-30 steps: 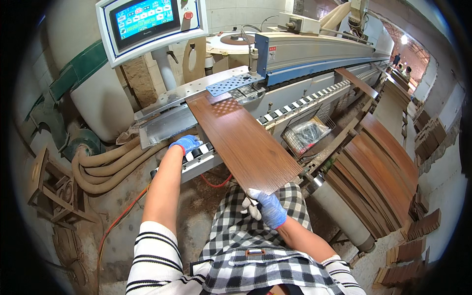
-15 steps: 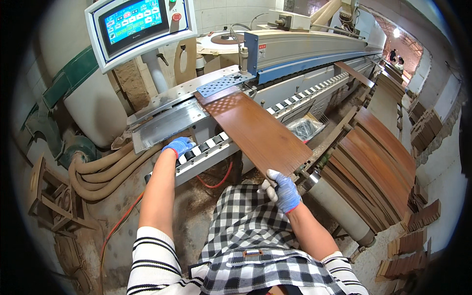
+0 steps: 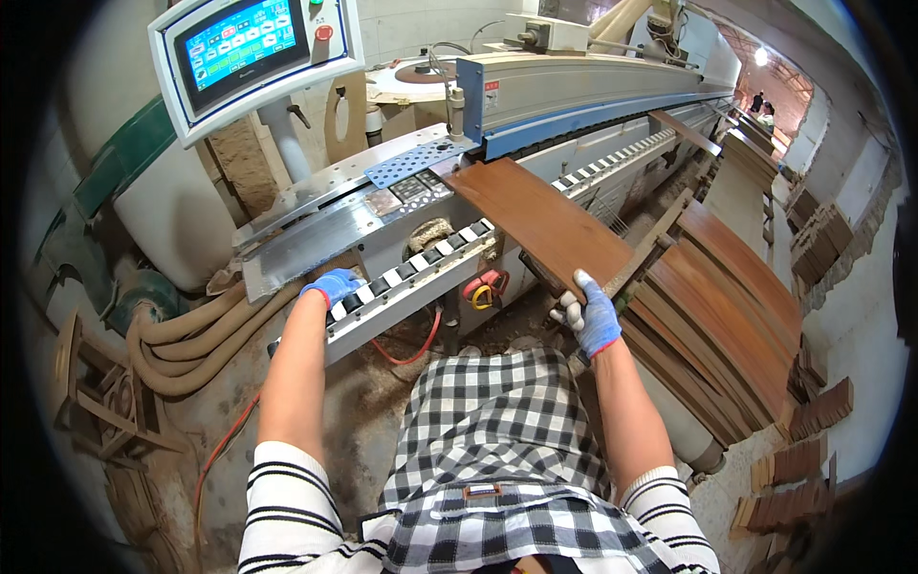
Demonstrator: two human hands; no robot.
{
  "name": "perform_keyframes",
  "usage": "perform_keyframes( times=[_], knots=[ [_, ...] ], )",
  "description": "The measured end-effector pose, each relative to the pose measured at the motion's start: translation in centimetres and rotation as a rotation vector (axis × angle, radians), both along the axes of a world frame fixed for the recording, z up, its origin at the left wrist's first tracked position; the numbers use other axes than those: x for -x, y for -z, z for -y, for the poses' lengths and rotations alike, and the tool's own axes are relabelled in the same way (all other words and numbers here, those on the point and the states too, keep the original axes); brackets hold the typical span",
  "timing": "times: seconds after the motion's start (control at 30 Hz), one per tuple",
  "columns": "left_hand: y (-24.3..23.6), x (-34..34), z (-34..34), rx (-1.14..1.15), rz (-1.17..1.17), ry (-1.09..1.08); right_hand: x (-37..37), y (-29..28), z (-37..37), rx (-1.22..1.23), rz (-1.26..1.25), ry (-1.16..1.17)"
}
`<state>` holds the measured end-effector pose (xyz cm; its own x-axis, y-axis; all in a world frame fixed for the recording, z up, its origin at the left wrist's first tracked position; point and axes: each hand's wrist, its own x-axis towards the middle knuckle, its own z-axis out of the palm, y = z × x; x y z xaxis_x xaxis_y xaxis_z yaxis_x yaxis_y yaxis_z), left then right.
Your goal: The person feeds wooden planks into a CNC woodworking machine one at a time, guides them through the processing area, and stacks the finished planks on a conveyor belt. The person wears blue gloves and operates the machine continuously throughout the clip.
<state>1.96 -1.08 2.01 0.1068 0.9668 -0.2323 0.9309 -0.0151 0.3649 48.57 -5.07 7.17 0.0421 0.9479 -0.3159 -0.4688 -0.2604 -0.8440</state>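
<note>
A brown wooden board (image 3: 545, 215) slopes from the edge of a long machine with a blue and grey beam toward me. My right hand (image 3: 595, 316), in a blue and white glove, is closed on the board's near corner, thumb on top and fingers curled at the edge. The board's far end meets the machine beside the perforated blue plate (image 3: 413, 163). On the left, my gloved left hand (image 3: 332, 285) rests on the rail of black and white rollers (image 3: 411, 268). Its fingers lie over the rail and hold nothing visible.
A control screen (image 3: 251, 48) stands upper left. Thick ribbed hoses (image 3: 182, 349) curl at lower left. Several boards (image 3: 722, 316) lie stacked on the right beside a roller (image 3: 684, 430). Red and yellow handles (image 3: 485, 290) hang under the rail. People (image 3: 762, 107) stand far off.
The board has moved rightward and forward along the machine, with my right hand still on its corner. More of the plate and rollers shows. My left hand stays on the rail.
</note>
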Motion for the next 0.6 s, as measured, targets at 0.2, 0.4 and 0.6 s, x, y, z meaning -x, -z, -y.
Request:
perform_keyframes(
  times=[0.2,0.4,0.6],
  knots=[
    [2.7,2.4,-1.0,0.071,0.267,-0.035,-5.0,0.2,0.2,-0.064,0.039,0.179],
    [2.5,3.0,-0.7,0.012,0.274,-0.019,-19.7,2.6,12.4,-0.366,0.65,0.7],
    [3.1,3.8,-1.5,-0.043,0.221,-0.007,-32.7,1.0,22.5,-0.046,0.827,1.257]
  ],
)
